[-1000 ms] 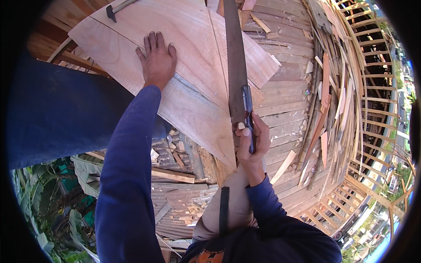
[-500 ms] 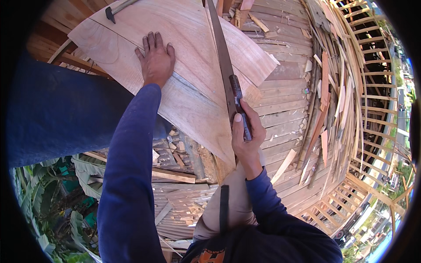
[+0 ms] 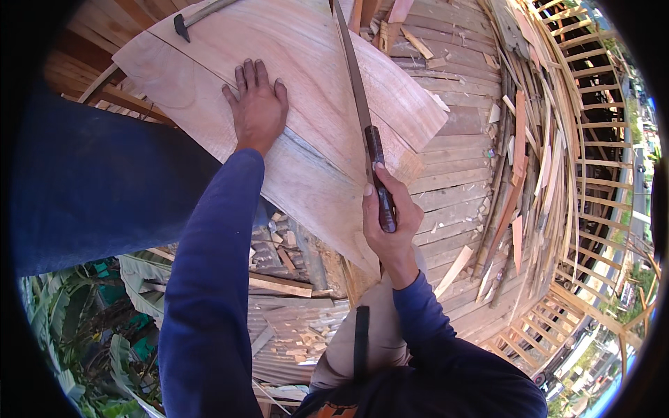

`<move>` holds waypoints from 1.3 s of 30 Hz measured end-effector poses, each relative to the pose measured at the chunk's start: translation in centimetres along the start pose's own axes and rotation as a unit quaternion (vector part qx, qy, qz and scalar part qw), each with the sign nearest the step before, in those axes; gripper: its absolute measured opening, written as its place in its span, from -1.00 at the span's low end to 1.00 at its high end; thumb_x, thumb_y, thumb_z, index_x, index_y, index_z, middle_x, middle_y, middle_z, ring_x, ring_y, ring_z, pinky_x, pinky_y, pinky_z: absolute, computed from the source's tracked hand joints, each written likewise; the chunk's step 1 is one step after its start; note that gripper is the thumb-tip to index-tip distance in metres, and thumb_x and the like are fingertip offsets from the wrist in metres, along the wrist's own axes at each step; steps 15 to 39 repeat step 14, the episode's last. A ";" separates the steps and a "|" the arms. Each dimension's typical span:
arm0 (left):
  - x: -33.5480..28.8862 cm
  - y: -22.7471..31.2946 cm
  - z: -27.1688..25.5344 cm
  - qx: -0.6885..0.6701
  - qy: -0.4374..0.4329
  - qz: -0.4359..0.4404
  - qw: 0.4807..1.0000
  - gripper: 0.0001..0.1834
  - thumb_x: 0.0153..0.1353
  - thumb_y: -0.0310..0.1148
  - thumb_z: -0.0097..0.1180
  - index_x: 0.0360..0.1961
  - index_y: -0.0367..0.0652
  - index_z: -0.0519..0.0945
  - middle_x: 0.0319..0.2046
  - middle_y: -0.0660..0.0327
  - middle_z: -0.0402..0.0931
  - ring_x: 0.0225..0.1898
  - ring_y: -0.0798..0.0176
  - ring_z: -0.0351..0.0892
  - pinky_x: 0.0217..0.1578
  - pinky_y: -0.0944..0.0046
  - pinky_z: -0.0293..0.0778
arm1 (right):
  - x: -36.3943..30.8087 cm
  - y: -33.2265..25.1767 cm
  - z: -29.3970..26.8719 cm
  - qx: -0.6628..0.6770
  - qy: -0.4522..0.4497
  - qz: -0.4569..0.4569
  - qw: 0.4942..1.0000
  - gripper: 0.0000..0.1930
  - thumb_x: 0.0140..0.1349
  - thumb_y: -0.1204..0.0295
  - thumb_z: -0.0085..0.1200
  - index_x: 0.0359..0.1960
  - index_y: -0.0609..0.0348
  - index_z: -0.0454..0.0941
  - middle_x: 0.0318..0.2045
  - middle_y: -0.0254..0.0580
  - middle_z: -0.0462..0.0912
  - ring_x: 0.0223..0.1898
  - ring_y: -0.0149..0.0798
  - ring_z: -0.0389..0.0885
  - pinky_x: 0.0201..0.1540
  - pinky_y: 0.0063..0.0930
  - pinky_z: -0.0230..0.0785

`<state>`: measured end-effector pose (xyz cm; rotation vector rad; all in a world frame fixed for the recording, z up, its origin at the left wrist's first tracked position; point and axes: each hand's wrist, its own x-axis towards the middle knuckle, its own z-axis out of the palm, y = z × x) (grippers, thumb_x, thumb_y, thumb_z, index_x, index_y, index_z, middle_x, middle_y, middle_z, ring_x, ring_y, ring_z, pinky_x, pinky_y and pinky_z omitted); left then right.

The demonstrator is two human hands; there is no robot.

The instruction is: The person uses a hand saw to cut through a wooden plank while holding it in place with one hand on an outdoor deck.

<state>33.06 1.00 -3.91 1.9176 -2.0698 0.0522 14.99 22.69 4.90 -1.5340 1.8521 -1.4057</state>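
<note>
My left hand [image 3: 258, 111] lies flat on a broad pale wooden board [image 3: 306, 153], its fingers spread. A handsaw [image 3: 361, 104] is in my right hand [image 3: 394, 216], which is wrapped round the dark handle with the thumb along its near side. The long blade runs away from me to the top of the view, over a cut line between the broad board and the piece on its right. How deep the teeth sit in the wood is hard to see. A hammer [image 3: 182, 29] rests on the board's far left part.
Wooden decking [image 3: 453, 167] spreads to the right, strewn with offcuts. Long thin strips of wood [image 3: 536, 160] are heaped beyond it, beside a slatted frame [image 3: 603, 132]. A dark blue trouser leg [image 3: 118, 181] is at the left. Leafy plants [image 3: 77, 320] grow at lower left.
The whole view has shifted slightly, boards and hammer sitting a little lower and further right. The saw's handle is angled a bit differently in my right hand. My left hand stays on the board.
</note>
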 end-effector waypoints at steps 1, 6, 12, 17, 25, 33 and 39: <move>0.6 0.0 -0.1 0.004 0.002 0.000 1.000 -0.35 0.44 -0.07 -0.26 0.43 -0.23 0.16 0.46 0.00 0.05 0.50 -0.05 -0.06 0.40 -0.33 -0.15 | 0.4 1.0 0.7 0.013 0.017 -0.045 0.999 -0.61 0.17 0.58 0.23 0.07 0.29 0.56 -0.46 -0.13 0.68 -0.54 -0.51 0.60 -0.46 -0.64 0.39; 0.2 -0.6 0.0 0.016 0.003 -0.012 1.000 -0.35 0.43 -0.06 -0.25 0.42 -0.22 0.18 0.46 0.00 0.07 0.50 -0.04 -0.04 0.40 -0.33 -0.13 | 0.4 0.0 -0.3 -0.008 -0.031 0.082 0.996 -0.57 0.24 0.50 0.20 0.15 0.32 0.50 -0.44 -0.13 0.68 -0.55 -0.52 0.56 -0.49 -0.62 0.36; 0.3 -0.4 -0.6 0.003 -0.016 -0.010 1.000 -0.35 0.42 -0.07 -0.24 0.42 -0.24 0.19 0.47 -0.03 0.05 0.50 -0.07 -0.05 0.40 -0.34 -0.14 | -3.8 0.9 -1.5 -0.016 -0.014 -0.041 0.999 -0.48 0.25 0.45 0.20 0.24 0.34 0.42 -0.28 0.02 0.73 -0.42 -0.37 0.70 -0.33 -0.64 0.46; 0.3 -0.3 -0.3 -0.013 -0.009 -0.005 1.000 -0.34 0.42 -0.07 -0.24 0.43 -0.22 0.17 0.47 -0.03 0.03 0.51 -0.05 -0.07 0.38 -0.38 -0.15 | -6.3 2.5 -2.0 0.003 -0.014 -0.040 0.999 -0.39 0.25 0.43 0.21 0.32 0.28 0.31 -0.12 0.15 0.67 -0.14 -0.18 0.65 -0.02 -0.62 0.35; 0.3 -0.3 -0.3 -0.013 -0.009 -0.005 1.000 -0.34 0.42 -0.07 -0.24 0.43 -0.22 0.17 0.47 -0.03 0.03 0.51 -0.05 -0.07 0.38 -0.38 -0.15 | -6.3 2.5 -2.0 0.003 -0.014 -0.040 0.999 -0.39 0.25 0.43 0.21 0.32 0.28 0.31 -0.12 0.15 0.67 -0.14 -0.18 0.65 -0.02 -0.62 0.35; 0.3 -0.3 -0.3 -0.013 -0.009 -0.005 1.000 -0.34 0.42 -0.07 -0.24 0.43 -0.22 0.17 0.47 -0.03 0.03 0.51 -0.05 -0.07 0.38 -0.38 -0.15 | -6.3 2.5 -2.0 0.003 -0.014 -0.040 0.999 -0.39 0.25 0.43 0.21 0.32 0.28 0.31 -0.12 0.15 0.67 -0.14 -0.18 0.65 -0.02 -0.62 0.35; 0.3 -0.3 -0.3 -0.013 -0.009 -0.005 1.000 -0.34 0.42 -0.07 -0.24 0.43 -0.22 0.17 0.47 -0.03 0.03 0.51 -0.05 -0.07 0.38 -0.38 -0.15 | -6.3 2.5 -2.0 0.003 -0.014 -0.040 0.999 -0.39 0.25 0.43 0.21 0.32 0.28 0.31 -0.12 0.15 0.67 -0.14 -0.18 0.65 -0.02 -0.62 0.35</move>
